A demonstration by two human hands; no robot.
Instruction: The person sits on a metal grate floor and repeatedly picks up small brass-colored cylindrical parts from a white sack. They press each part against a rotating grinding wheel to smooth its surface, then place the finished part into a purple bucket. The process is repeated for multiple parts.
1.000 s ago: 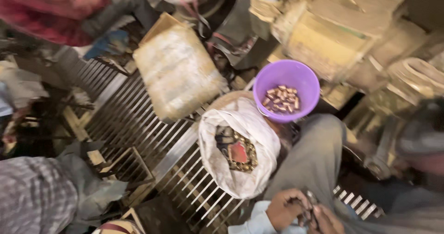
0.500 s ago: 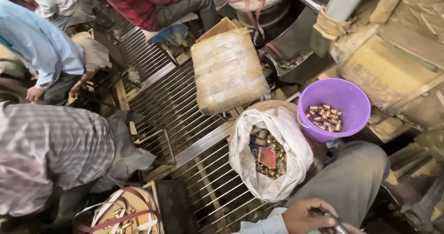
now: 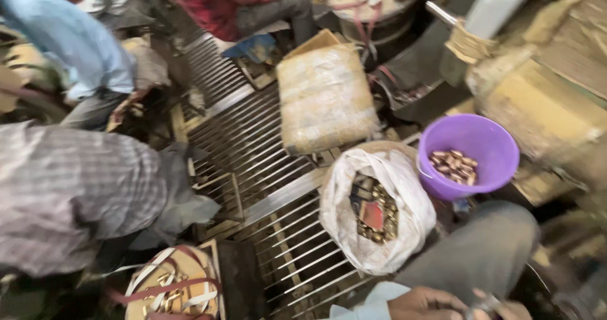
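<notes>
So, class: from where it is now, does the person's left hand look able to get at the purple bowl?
Probably yes. The left hand sits low by the knee, and the purple bowl stands open-topped just beyond the white sack; only the grey-trousered leg lies between, easily reached over.

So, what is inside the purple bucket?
The purple bucket holds a small heap of brownish metal pieces on its bottom. Whatever lies beneath that heap is covered.

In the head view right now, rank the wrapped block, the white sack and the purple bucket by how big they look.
1. wrapped block and white sack: they look about alike, so I won't rank them.
2. purple bucket: clearly smallest.
</notes>
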